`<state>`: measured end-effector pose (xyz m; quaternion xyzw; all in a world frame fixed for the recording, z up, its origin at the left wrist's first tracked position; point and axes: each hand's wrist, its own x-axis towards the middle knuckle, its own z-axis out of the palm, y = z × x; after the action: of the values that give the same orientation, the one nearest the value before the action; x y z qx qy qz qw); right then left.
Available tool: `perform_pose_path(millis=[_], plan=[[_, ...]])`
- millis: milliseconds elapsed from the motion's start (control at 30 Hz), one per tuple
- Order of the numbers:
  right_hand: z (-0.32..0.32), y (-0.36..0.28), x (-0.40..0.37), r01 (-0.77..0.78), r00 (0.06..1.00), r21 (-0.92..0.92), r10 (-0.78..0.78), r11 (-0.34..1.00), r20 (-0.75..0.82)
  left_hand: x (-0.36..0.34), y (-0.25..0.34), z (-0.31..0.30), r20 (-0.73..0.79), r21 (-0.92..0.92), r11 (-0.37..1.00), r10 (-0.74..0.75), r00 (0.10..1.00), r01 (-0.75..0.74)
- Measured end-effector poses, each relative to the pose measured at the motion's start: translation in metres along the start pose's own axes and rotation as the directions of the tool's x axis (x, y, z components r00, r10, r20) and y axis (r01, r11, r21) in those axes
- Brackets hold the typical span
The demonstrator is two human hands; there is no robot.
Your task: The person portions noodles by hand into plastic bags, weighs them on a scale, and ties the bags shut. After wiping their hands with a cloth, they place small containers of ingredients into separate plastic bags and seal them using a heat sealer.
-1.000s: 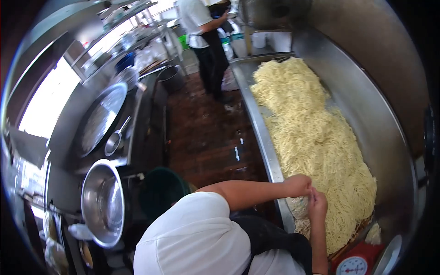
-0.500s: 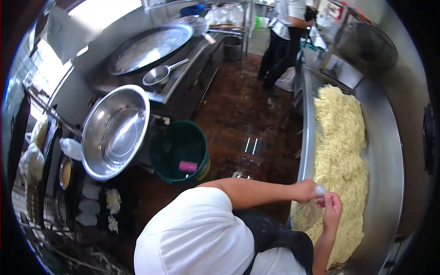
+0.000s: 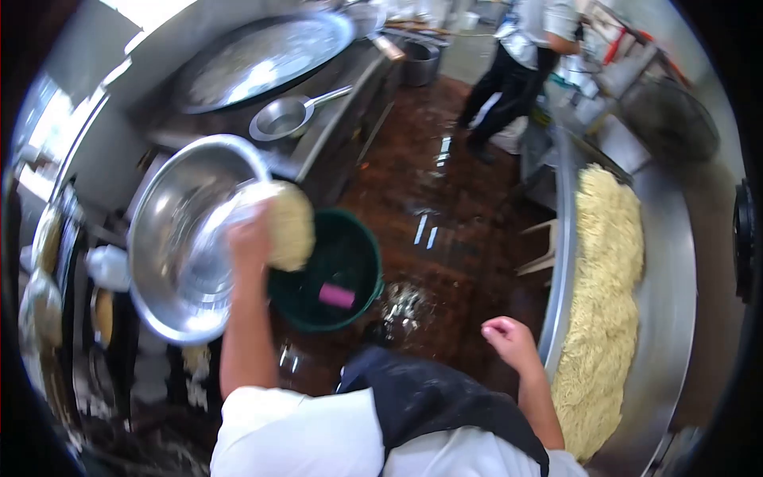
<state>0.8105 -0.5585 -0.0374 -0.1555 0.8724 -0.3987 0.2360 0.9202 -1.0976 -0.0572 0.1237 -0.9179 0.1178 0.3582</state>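
Head view: left hand (image 3: 250, 237) fingers clamp the noodle bag (image 3: 292, 226) at the bowl (image 3: 164, 205) rim; right hand (image 3: 513, 343) fingers, half-curled, appear empty; grip slip could drop the bag into the adjacent bucket (image 3: 359, 253).

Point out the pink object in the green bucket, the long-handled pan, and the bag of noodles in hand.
Pink object (image 3: 337, 296): head view, middle of its side.
Long-handled pan (image 3: 281, 118): head view, inside of the bowl.
Bag of noodles (image 3: 292, 228): head view, bulging noodle-filled part.
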Motion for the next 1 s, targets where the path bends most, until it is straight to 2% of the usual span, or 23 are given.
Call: perform_pose_path(millis=[33, 67, 100, 133, 167, 200, 233, 267, 300, 333, 367, 400, 433, 467, 533, 567, 633, 667, 733, 800, 867, 933, 1000], plan=[[0.002, -0.013, 0.008, -0.021, 1.0, -0.008, 0.021, 1.0, 0.015, -0.013, -0.049, 0.023, 0.09, -0.102, 0.978, -0.173, 0.981, 0.182], [0.003, -0.021, 0.016, -0.042, 0.999, -0.01, 0.042, 0.999, 0.034, -0.024, -0.093, 0.04, 0.115, -0.038, 0.98, -0.188, 0.975, 0.193], [0.003, -0.027, 0.023, -0.059, 0.998, -0.001, 0.059, 0.998, -0.026, -0.04, -0.148, 0.076, 0.287, -0.132, 0.876, -0.414, 0.864, 0.464], [0.004, -0.031, 0.03, -0.045, 0.999, -0.027, 0.045, 0.999, -0.009, 0.001, -0.14, 0.051, 0.549, -0.391, 0.112, -0.768, 0.329, 0.914], [0.004, -0.034, 0.036, -0.028, 0.999, -0.051, 0.029, 0.998, 0.019, 0.004, -0.149, 0.052, 0.528, -0.354, 0.165, -0.777, 0.342, 0.921], [0.003, -0.036, 0.04, -0.037, 0.999, -0.04, 0.036, 0.998, -0.019, -0.063, -0.234, 0.129, 0.254, -0.395, 0.67, -0.578, 0.776, 0.628], [0.003, -0.037, 0.043, -0.029, 1.0, -0.075, 0.029, 0.997, 0.007, -0.052, -0.232, 0.109, 0.599, -0.339, 0.129, -0.734, 0.32, 0.932], [0.002, -0.037, 0.046, -0.02, 0.999, -0.111, 0.024, 0.994, 0.036, -0.046, -0.224, 0.089, 0.629, -0.366, -0.026, -0.743, 0.227, 0.93], [0.002, -0.037, 0.049, -0.033, 0.999, -0.106, 0.034, 0.994, 0.011, -0.067, -0.244, 0.107, 0.652, -0.473, -0.306, -0.752, 0.095, 0.827], [0.002, -0.036, 0.051, -0.048, 0.997, -0.143, 0.056, 0.989, 0.053, -0.084, -0.249, 0.112, 0.627, -0.512, -0.4, -0.779, 0.013, 0.76], [0.002, -0.036, 0.052, -0.062, 0.992, -0.178, 0.08, 0.982, 0.095, -0.108, -0.263, 0.12, 0.661, -0.524, -0.41, -0.749, 0.053, 0.746], [0.002, -0.037, 0.052, -0.074, 0.994, -0.169, 0.087, 0.983, 0.072, -0.128, -0.291, 0.136, 0.776, -0.402, -0.464, -0.63, 0.025, 0.789], [0.002, -0.038, 0.053, -0.078, 0.992, -0.206, 0.097, 0.975, 0.084, -0.116, -0.265, 0.129, 0.674, -0.382, -0.499, -0.727, -0.135, 0.778], [0.001, -0.039, 0.054, -0.083, 0.989, -0.243, 0.109, 0.966, 0.098, -0.107, -0.262, 0.132, 0.673, -0.372, -0.501, -0.725, -0.144, 0.782], [0.0, -0.035, 0.06, -0.078, 0.99, -0.242, 0.105, 0.967, 0.098, -0.063, -0.222, 0.116, 0.592, -0.467, -0.363, -0.805, -0.02, 0.806], [-0.001, -0.035, 0.062, -0.057, 0.989, -0.25, 0.088, 0.967, 0.116, -0.039, -0.203, 0.111, 0.604, -0.462, -0.358, -0.797, -0.007, 0.811], [-0.006, -0.036, 0.067, -0.061, 0.991, -0.248, 0.088, 0.967, 0.099, 0.006, -0.168, 0.109, 0.606, -0.62, -0.225, -0.746, 0.277, 0.751], [-0.009, -0.035, 0.069, -0.052, 0.992, -0.254, 0.079, 0.966, 0.098, 0.03, -0.145, 0.11, 0.613, -0.622, -0.221, -0.734, 0.292, 0.752], [-0.016, -0.029, 0.07, -0.058, 0.995, -0.242, 0.076, 0.969, 0.066, 0.075, -0.088, 0.112, 0.654, -0.683, -0.213, -0.606, 0.454, 0.699], [-0.026, -0.016, 0.069, -0.059, 0.997, -0.211, 0.07, 0.976, 0.043, 0.113, -0.003, 0.101, 0.688, -0.688, -0.186, -0.476, 0.548, 0.702], [-0.037, 0.007, 0.065, -0.081, 0.996, -0.192, 0.086, 0.978, 0.019, 0.141, 0.092, 0.09, 0.724, -0.655, -0.085, -0.353, 0.592, 0.751], [-0.051, 0.033, 0.058, -0.125, 0.992, -0.129, 0.123, 0.984, -0.023, 0.148, 0.169, 0.107, 0.781, -0.622, -0.063, -0.125, 0.612, 0.78], [-0.068, 0.064, 0.048, -0.132, 0.99, -0.084, 0.126, 0.988, -0.068, 0.149, 0.248, 0.118, 0.779, -0.627, 0.094, 0.118, 0.616, 0.774]])
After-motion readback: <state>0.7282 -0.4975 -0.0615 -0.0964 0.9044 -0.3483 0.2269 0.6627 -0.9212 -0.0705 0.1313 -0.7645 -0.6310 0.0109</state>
